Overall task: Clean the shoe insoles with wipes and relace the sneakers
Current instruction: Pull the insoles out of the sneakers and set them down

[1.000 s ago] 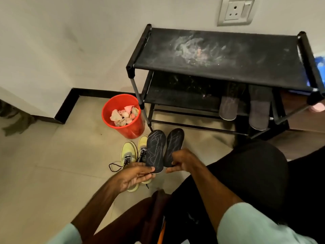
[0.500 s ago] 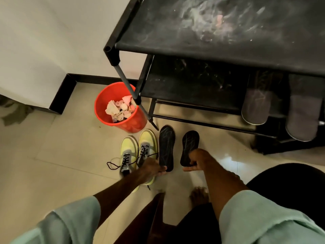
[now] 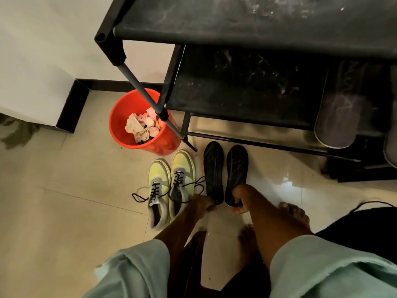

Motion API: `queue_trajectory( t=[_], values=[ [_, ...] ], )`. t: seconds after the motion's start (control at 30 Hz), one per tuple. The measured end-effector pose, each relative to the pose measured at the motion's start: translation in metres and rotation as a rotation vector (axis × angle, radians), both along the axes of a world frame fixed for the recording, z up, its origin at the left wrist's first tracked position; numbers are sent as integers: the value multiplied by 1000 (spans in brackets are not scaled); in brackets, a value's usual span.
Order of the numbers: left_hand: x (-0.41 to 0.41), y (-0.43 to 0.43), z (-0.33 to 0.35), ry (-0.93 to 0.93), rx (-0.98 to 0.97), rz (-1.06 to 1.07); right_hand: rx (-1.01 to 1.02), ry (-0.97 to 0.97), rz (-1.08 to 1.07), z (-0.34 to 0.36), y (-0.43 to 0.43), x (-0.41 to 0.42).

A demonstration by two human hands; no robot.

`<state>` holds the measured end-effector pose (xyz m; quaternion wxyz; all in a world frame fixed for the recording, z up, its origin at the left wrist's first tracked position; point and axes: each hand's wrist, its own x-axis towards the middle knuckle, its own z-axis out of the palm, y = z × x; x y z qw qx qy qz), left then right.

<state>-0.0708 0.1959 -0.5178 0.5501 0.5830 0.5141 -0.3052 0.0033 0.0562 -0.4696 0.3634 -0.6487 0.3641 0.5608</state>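
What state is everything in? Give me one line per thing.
Left black patterned insole: flat on floor, left grip at its heel, hold unclear.
Right black patterned insole: heel held by right grip.
Yellow-green lace-up sneakers: upright, laces loose.
Red plastic bucket: upright, holding crumpled wipes.
Grey insoles: overhanging the black fabric shoe rack's lower shelf.

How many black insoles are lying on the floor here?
2. The left insole lies beside the yellow sneakers, its heel at the left hand; the right insole lies alongside, its heel held by the right hand. None seems hidden.
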Motion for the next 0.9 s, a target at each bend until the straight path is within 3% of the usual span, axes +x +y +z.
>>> queue_trajectory(
  t=[0.07,0.1,0.13,0.17,0.23,0.27,0.33,0.53,0.73,0.9],
  values=[
    [-3,1,-1,-75,-108,107,1,-40,107,1,2,0],
    [-4,8,-14,-62,-252,-13,8,-80,179,3,2,0],
    [-14,5,-20,-258,-84,-320,3,-120,201,8,3,1],
    [-17,8,-16,-424,9,-321,-11,-117,196,8,3,1],
    [-11,-5,10,-182,-223,85,-28,-144,216,11,2,1],
    [-10,-9,14,-182,-27,88,-33,-168,220,11,5,1],
    [-2,-18,29,-17,-48,-5,-37,-202,150,15,8,3],
    [34,-26,86,-140,45,-343,-36,-358,87,52,14,28],
    [74,-22,137,-271,122,-600,-41,-606,342,141,9,59],
    [110,-53,247,-414,287,-883,-127,-890,654,230,-10,60]
  ],
)
